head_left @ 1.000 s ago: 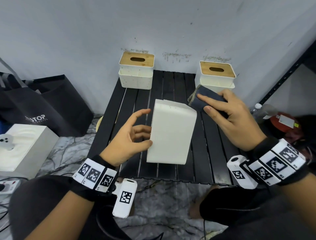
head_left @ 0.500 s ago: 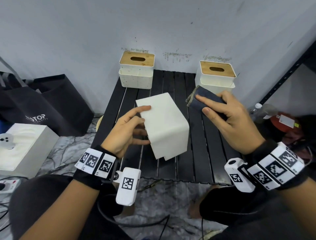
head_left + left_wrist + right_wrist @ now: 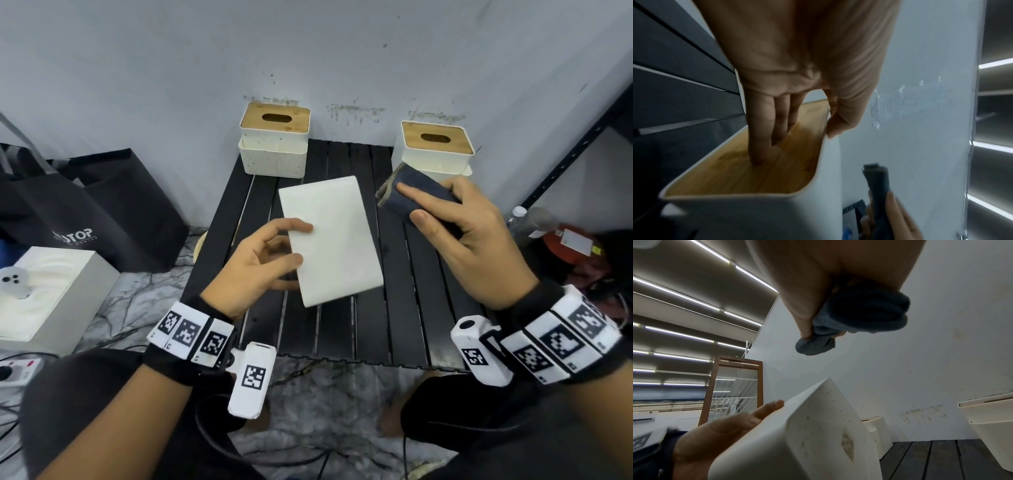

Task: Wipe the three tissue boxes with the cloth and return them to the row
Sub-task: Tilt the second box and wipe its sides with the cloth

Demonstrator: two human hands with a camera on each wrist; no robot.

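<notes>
A white tissue box is held over the middle of the black slatted table, tipped on its side with a plain white face up. My left hand grips it at its left: the fingers lie on the wooden lid, the thumb on the white face. My right hand holds a folded dark blue cloth just right of the box, not touching it. Two more tissue boxes, back left and back right, stand upright by the wall.
A black bag and a white case sit on the floor to the left. A dark metal shelf frame with a bottle and a red item stands to the right. The wall runs close behind the table.
My left hand has turned the box and carried it back, so a broad white face is now up. The right hand with the cloth has stayed nearly still beside it.
</notes>
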